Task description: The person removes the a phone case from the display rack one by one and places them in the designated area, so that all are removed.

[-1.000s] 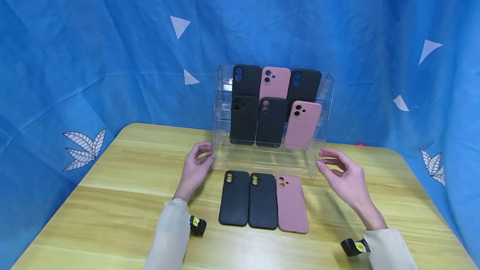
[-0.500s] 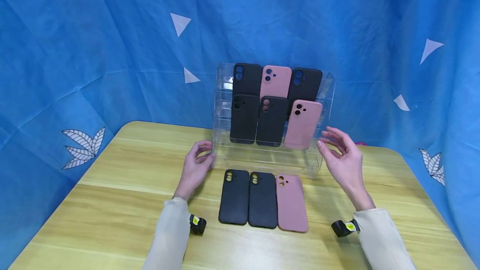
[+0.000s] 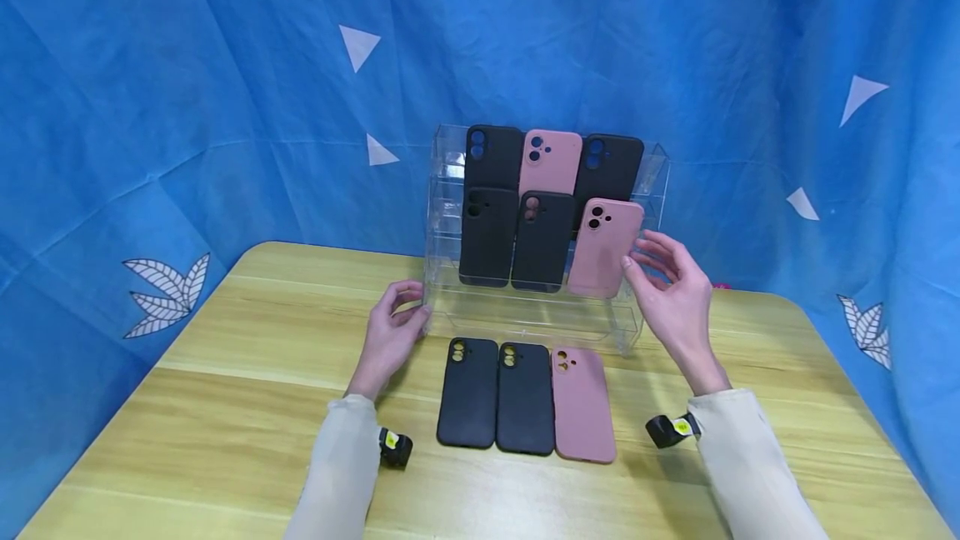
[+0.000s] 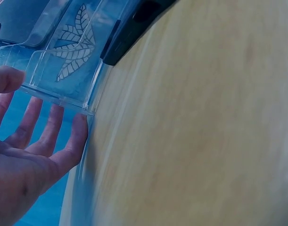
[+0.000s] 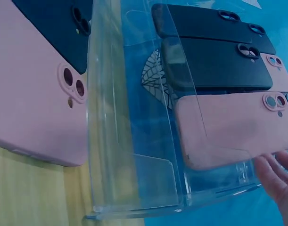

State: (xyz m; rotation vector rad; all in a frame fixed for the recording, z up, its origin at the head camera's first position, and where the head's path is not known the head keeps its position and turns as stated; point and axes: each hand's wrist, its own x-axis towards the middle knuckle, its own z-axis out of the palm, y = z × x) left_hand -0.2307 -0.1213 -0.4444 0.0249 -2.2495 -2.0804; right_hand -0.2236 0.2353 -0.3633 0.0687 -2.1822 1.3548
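A clear tiered display stand (image 3: 487, 319) bears two rows of black and pink phone cases. My left hand (image 3: 392, 327) holds its lower left side; in the left wrist view the thumb lies by the front lip and the fingertips against the side panel (image 4: 63, 70). My right hand (image 3: 672, 294) is at the right edge of the pink phone case (image 3: 603, 248) in the lower row, thumb at that edge, fingers loosely bent beside the stand. In the right wrist view this pink case (image 5: 233, 127) stands behind a clear lip, fingertips at its edge.
On the wooden table (image 3: 247, 407), in front of the stand, lie two black phone cases (image 3: 468, 394) (image 3: 525, 398) and a pink one (image 3: 583, 407) side by side. Behind the table hangs a blue patterned curtain (image 3: 262, 90).
My right hand has left the stand's lower right corner and moved up and left to the pink case in the lower row. The left hand has stayed in place.
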